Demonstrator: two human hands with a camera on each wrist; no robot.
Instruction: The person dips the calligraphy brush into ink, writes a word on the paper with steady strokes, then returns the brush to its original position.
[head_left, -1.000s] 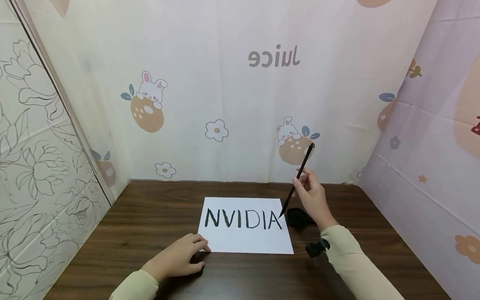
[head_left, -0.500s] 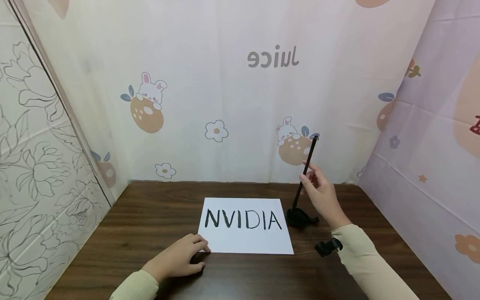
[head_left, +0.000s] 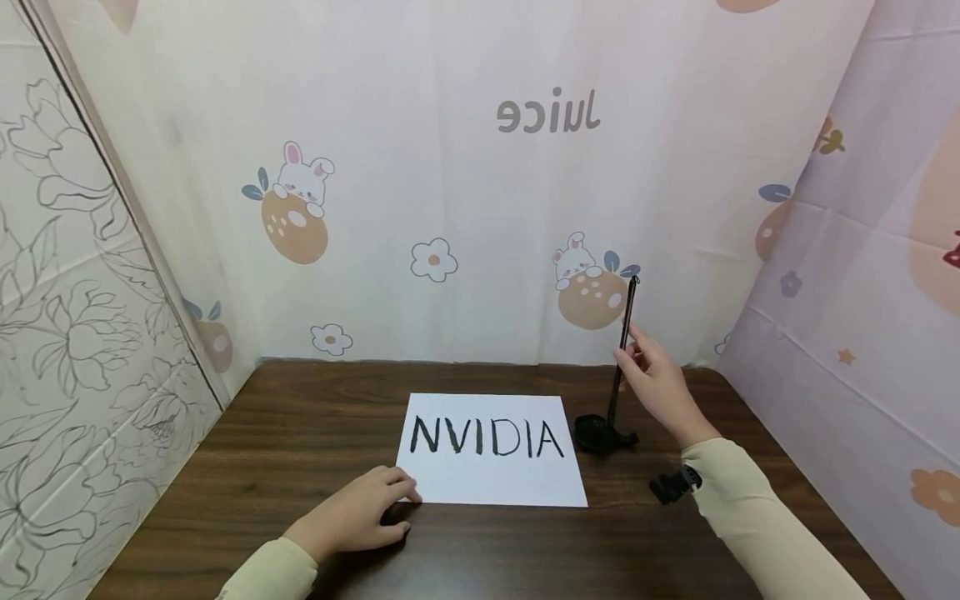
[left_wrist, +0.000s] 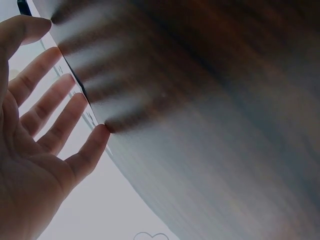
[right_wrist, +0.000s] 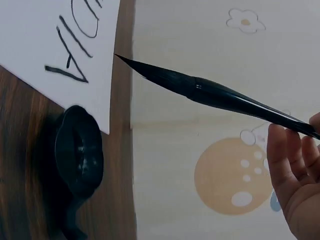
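Observation:
In the head view my right hand holds a calligraphy brush nearly upright, pinched along its handle between thumb and fingers. Its dark bristles taper to a fine point in the right wrist view, where the black ink dish lies to the left of them. From the head, the brush's lower end overlaps the dish's right part. A white sheet of paper bears "NVIDIA" in black strokes. At its lower left corner rests my left hand, fingers spread and loosely bent, fingertips on the surface in the left wrist view.
The dark wooden table ends at a pale curtain printed with rabbits and fruit. A flower-patterned panel stands at left, another printed sheet at right. A black strap device sits at my right wrist.
My right hand has carried the brush rightward, from the last letter to the ink dish, and the brush now stands more upright. My left hand stays at the paper's corner.

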